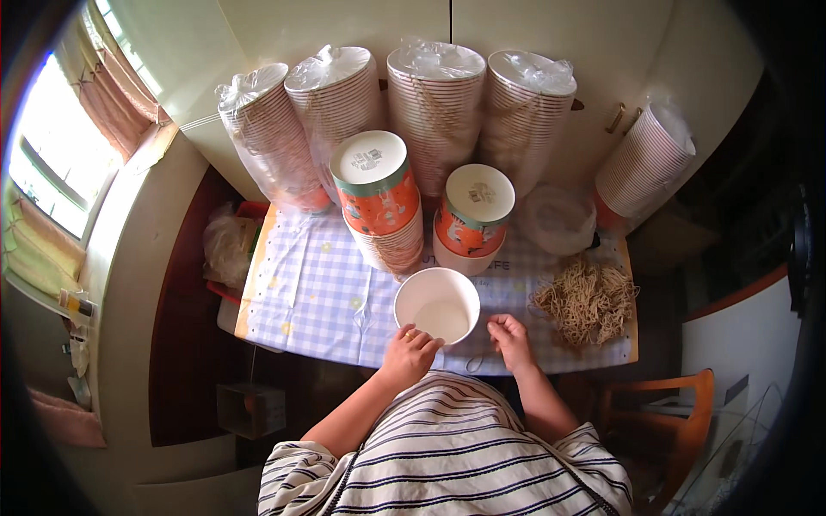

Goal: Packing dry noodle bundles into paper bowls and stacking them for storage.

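A white paper bucket (462, 297) stands tilted at the table's front edge, its open mouth facing me. My left hand (411, 351) grips its near rim, fingers curled over the edge. Just right of the bucket, my right hand (509, 341) is closed in a pinch; what it holds, if anything, cannot be made out. A thin cord loop (474, 364) shows between the hands at the table edge. Behind the bucket stand two upside-down stacks of orange-and-green printed buckets, the left stack (383, 206) taller than the right stack (473, 228). Strands of cord hang on the left one.
A heap of tan cords (589, 301) lies at the table's right. Several tall plastic-wrapped bucket stacks (434, 112) line the back, another stack (645, 163) leaning at far right. A clear plastic bag (559, 219), checked tablecloth (297, 301) and wooden chair (701, 413) are also here.
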Demonstrator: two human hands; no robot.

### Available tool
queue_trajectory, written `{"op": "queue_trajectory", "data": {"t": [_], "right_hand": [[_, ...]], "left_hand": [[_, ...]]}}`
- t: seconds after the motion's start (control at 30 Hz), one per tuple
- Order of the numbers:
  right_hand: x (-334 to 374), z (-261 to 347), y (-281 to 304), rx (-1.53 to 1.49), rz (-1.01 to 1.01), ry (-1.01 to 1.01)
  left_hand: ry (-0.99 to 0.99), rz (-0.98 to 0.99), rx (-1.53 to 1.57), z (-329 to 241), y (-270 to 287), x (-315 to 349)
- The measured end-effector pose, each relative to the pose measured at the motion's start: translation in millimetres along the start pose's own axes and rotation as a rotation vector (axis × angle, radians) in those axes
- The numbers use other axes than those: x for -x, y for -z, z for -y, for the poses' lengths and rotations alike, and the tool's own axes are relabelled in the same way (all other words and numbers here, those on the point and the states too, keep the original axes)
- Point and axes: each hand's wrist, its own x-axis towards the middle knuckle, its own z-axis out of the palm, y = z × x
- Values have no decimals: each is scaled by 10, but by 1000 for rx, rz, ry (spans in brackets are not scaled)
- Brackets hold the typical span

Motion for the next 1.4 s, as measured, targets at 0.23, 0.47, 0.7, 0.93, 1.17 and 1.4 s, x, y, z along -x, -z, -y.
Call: {"op": "queue_trajectory", "data": {"t": [0.23,0.47,0.7,0.93,1.17,1.4], "right_hand": [[262,-31,-7,-215,424,-415],[437,271,-369,-964,503,-346],[242,326,-379,-1116,411,-203],[-5,291,74,-975,166,-248],[24,213,130,-432,121,-350],[398,729,-177,983,-27,654]], "left_hand": [[-1,-116,-4,-116,-92,-98],[280,75,812,-450,96,8],[555,534,1344,-431,42,93],[779,378,1225,-29,409,396],[816,371,1289,-79,598,275],[812,535,1302,-170,551,-19]]}}
